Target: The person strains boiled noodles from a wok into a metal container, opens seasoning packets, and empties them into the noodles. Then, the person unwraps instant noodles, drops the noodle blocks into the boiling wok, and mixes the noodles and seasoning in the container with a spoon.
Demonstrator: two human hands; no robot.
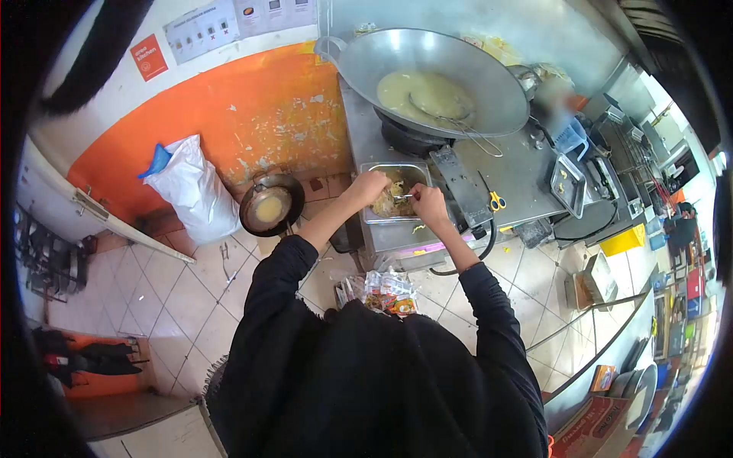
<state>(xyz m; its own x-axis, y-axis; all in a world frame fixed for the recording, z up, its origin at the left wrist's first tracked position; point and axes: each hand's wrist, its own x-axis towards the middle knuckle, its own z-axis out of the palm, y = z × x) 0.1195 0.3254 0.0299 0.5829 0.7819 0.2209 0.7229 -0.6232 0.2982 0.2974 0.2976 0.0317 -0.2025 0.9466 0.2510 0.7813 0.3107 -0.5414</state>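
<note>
A rectangular metal tray (395,218) with pale, shredded-looking food in it stands at the near edge of the steel counter. My right hand (429,204) is over the tray's right side, its fingers closed on a small light-coloured utensil that reaches toward the food. At the tray's upper left, my left hand (369,188) is bent inward with its fingertips over the food; whether it holds anything is too small to tell. Behind the tray a large wok (489,84) holds pale liquid, with a wire skimmer (479,140) resting in it.
Yellow scissors (497,201) lie on the counter right of the tray. An empty-looking metal tray (567,185) is farther right. On the left are a dark pan (269,204) and a white sack (195,191). Colourful packets (389,291) sit below the counter, before my body.
</note>
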